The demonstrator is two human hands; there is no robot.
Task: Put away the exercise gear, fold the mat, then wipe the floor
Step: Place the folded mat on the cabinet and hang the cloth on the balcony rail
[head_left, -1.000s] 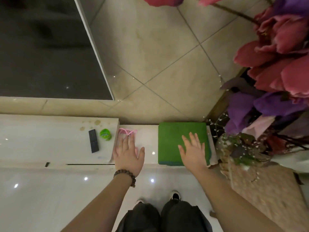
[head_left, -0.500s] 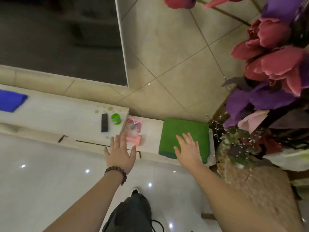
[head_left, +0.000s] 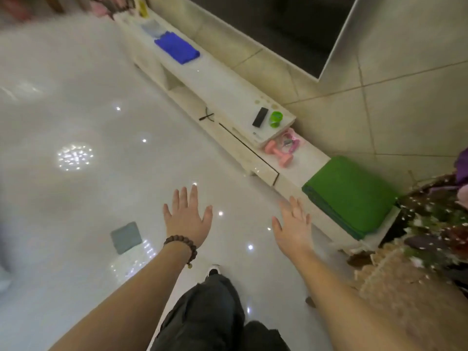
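The folded green mat (head_left: 350, 195) lies on the low white cabinet (head_left: 222, 84) at the right. Beside it on the lower step rest a pink dumbbell (head_left: 279, 154) and a pink skipping rope (head_left: 291, 141). Further left on the cabinet lies a folded blue cloth (head_left: 177, 48). My left hand (head_left: 187, 216), with a bead bracelet at the wrist, hovers over the glossy white floor (head_left: 76, 110) with fingers spread and nothing in it. My right hand (head_left: 293, 224) is also spread and empty, a short way left of the mat.
A black remote (head_left: 260, 117) and a green roll of tape (head_left: 275, 119) sit on the cabinet top. A small grey square (head_left: 126, 237) lies on the floor left of my left hand. A flower arrangement (head_left: 435, 224) stands at the right. A dark screen (head_left: 291, 26) hangs on the tiled wall.
Both hands have drawn back from the cabinet, off the mat and pink gear, and now hover over the floor. The view has swung left, showing more floor and the blue cloth.
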